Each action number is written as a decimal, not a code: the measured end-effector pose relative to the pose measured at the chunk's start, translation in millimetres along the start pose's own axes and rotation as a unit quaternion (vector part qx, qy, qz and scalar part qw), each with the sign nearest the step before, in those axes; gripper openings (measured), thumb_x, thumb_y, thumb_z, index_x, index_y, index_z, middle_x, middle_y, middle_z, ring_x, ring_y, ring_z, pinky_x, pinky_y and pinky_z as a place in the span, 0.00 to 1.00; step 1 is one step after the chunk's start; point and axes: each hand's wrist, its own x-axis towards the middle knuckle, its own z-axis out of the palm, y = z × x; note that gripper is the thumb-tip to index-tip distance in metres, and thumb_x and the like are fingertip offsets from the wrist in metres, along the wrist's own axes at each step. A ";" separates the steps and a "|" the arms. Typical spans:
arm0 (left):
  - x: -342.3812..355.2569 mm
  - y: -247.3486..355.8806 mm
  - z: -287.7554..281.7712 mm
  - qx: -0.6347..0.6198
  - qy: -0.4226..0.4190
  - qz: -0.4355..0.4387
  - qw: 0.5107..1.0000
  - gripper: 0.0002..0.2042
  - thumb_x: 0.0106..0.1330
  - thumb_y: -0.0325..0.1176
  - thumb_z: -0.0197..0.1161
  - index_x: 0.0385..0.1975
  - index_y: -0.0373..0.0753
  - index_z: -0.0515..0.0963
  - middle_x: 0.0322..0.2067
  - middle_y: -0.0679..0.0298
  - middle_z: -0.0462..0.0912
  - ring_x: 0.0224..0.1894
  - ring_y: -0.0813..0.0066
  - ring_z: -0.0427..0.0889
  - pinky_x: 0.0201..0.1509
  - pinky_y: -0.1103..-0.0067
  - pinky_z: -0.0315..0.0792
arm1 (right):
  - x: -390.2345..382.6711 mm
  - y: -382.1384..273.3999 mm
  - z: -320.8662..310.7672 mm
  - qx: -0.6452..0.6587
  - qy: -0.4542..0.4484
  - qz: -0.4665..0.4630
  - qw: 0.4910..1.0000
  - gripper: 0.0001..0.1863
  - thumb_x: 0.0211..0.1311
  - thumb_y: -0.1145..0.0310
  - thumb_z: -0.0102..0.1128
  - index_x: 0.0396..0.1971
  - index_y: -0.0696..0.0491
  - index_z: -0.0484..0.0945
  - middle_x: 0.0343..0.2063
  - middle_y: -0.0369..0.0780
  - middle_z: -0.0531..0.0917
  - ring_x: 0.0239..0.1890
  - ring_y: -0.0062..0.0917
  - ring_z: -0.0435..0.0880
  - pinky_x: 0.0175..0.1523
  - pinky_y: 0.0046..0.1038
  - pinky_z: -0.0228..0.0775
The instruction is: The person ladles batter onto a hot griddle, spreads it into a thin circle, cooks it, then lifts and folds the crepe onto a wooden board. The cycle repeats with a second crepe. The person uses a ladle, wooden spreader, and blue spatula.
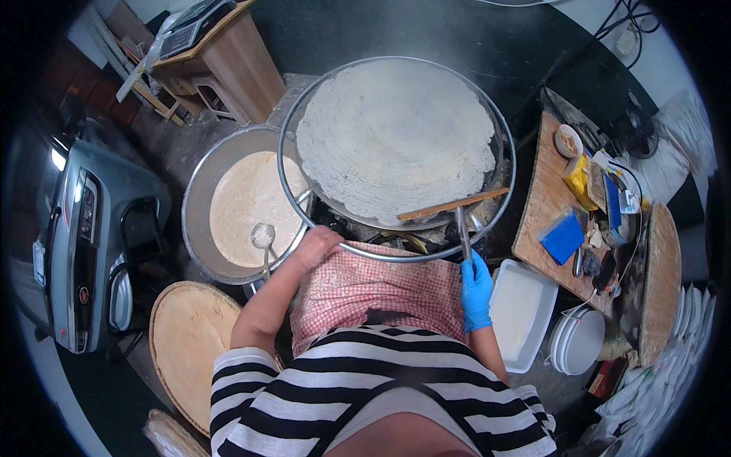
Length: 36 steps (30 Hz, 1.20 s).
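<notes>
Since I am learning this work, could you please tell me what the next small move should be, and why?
Perhaps the right hand could lift the wooden spreader clear, since batter already covers most of the round pan.

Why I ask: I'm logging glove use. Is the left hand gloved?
No, the left hand is bare, while the right hand wears a blue glove.

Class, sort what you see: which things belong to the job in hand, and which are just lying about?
Part of the job:
spreader, held in the gloved right hand
griddle with a pale layer
metal ring, left hand at it
pot of batter, with ladle

Apparently just lying about:
blue box
yellow packet
black fan
</notes>
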 end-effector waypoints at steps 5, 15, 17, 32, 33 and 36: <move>-17.0 -29.4 -38.5 0.160 0.093 -0.072 0.980 0.11 0.51 0.40 0.61 0.29 0.39 0.78 0.34 0.62 0.79 0.43 0.62 0.75 0.50 0.69 0.66 | -0.5 -10.1 -3.7 0.014 0.009 -0.018 1.000 0.17 0.62 0.70 0.52 0.51 0.57 0.71 0.33 0.34 0.77 0.30 0.13 0.71 0.37 0.17 0.66; 26.6 107.6 26.9 -0.006 0.029 -0.078 0.997 0.07 0.56 0.33 0.59 0.32 0.41 0.80 0.31 0.58 0.81 0.32 0.58 0.79 0.37 0.68 0.74 | -1.9 -5.6 -9.2 0.063 0.039 0.014 0.997 0.17 0.63 0.71 0.51 0.52 0.57 0.71 0.29 0.31 0.75 0.26 0.11 0.68 0.31 0.14 0.63; 44.4 137.1 49.0 -0.124 0.011 -0.034 0.992 0.14 0.57 0.34 0.58 0.43 0.38 0.74 0.41 0.56 0.78 0.42 0.59 0.77 0.47 0.69 0.72 | -0.7 -6.3 -12.2 0.064 0.042 -0.004 0.997 0.17 0.63 0.70 0.51 0.52 0.59 0.70 0.36 0.34 0.77 0.31 0.13 0.71 0.37 0.17 0.66; 99.1 142.6 124.3 0.013 0.002 -0.039 0.999 0.21 0.57 0.29 0.49 0.53 0.38 0.67 0.42 0.55 0.74 0.42 0.60 0.75 0.47 0.69 0.68 | -13.4 10.1 -33.8 0.032 0.081 0.002 0.996 0.18 0.63 0.70 0.52 0.51 0.60 0.70 0.37 0.35 0.77 0.32 0.13 0.71 0.37 0.16 0.66; 96.3 139.6 121.0 0.012 -0.004 -0.036 0.999 0.21 0.57 0.29 0.49 0.53 0.39 0.67 0.41 0.55 0.74 0.42 0.60 0.75 0.46 0.69 0.68 | -13.0 9.9 -33.8 0.030 0.077 -0.003 0.997 0.17 0.63 0.70 0.52 0.51 0.60 0.71 0.35 0.34 0.77 0.31 0.12 0.70 0.36 0.15 0.66; 83.2 127.4 110.6 -0.002 0.019 -0.003 1.000 0.21 0.56 0.29 0.50 0.52 0.41 0.68 0.39 0.57 0.76 0.40 0.60 0.76 0.43 0.70 0.69 | -11.8 5.3 -30.5 0.057 0.064 0.025 0.996 0.17 0.63 0.71 0.51 0.51 0.60 0.70 0.34 0.33 0.77 0.29 0.11 0.69 0.35 0.14 0.65</move>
